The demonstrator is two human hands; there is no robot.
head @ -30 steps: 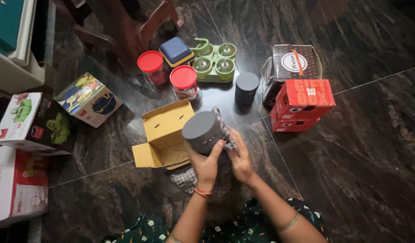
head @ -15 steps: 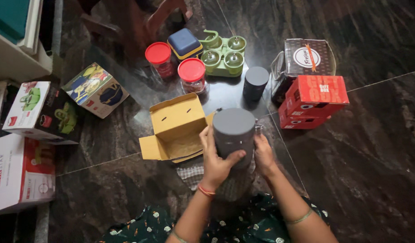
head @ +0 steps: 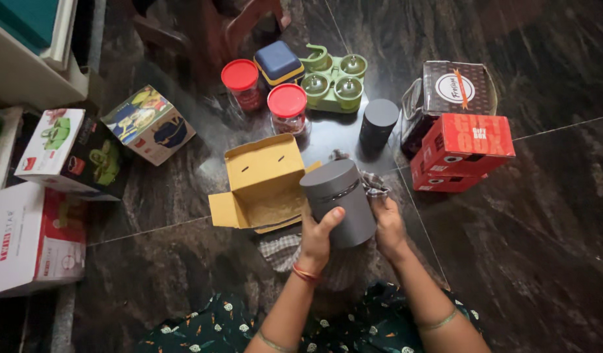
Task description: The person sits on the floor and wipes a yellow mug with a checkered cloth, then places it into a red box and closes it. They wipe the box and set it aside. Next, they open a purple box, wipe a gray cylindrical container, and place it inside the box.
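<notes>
- Where the head view looks down on a dark stone floor [head: 543, 216], the person holds a grey cylindrical canister [head: 337, 201] up between both hands, above the lap and just beside an open yellow cardboard box [head: 262, 180].
- The left hand [head: 318, 238] wraps the canister's lower side, thumb laid up its wall, fingers closed on it.
- The right hand [head: 387, 225] presses the opposite side, fingers curled behind with a checked cloth [head: 373, 185]; both hands lie equally near.
- The canister's long axis tilts, its top leaning away toward the box's open mouth on the left.
- A second dark cylinder [head: 378, 122] stands farther out, apart from the hands.
- A red gift box [head: 461, 150] bounds the right; red-lidded jars [head: 287, 108] and a green tray [head: 334, 82] bound the far side.
- Bare floor lies open to the right of the arms.
</notes>
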